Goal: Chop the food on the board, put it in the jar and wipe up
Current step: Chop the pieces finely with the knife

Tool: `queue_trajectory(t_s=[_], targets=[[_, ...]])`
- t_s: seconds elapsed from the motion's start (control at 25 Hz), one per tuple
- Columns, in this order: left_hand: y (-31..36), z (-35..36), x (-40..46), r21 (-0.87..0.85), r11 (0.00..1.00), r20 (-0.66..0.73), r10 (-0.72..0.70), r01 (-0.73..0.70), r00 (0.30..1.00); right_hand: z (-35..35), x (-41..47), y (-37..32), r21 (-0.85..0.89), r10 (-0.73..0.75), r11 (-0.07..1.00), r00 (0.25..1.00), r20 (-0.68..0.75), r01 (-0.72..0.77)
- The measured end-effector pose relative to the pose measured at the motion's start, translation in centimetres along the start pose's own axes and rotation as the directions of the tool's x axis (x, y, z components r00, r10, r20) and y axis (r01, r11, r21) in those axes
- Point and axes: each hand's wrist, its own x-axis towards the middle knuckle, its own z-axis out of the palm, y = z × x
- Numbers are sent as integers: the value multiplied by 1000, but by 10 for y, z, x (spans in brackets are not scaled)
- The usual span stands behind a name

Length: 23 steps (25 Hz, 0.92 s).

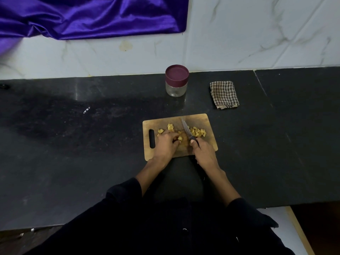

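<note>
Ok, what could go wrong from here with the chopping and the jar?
The left hand pinches a yellow food piece close to the steel-bladed knife held by the right hand, so a slip could nick fingers. The clear glass jar has its maroon lid on, so it needs opening before filling.

Our left hand (166,143) palm down with fingers curled, our right hand (203,151) just beside it gripping a knife (189,132), both forearms bare, sleeves pushed up

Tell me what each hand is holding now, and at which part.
The right hand grips the knife by its dark handle. The left hand pinches a yellow food piece between thumb and fingers on the cutting board.
</note>
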Motion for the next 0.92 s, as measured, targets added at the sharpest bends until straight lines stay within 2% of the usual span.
queue_trajectory(t_s=[0.2,0.52,0.76,0.92], targets=[[0,7,-2,21,999,-61,-34,36,998,-3,-4,-2,22,2,1000,1000,13,-2],[-3,6,-5,-11,999,-50,-31,30,998,1,-23,7,93,11,996,1000,28,-13],[1,9,-6,-9,996,-71,-86,85,994,10,-30,-1,-40,-5,999,998,70,8],[3,9,-7,8,997,-91,-75,76,993,15,-31,-6,-132,6,991,997,73,4]])
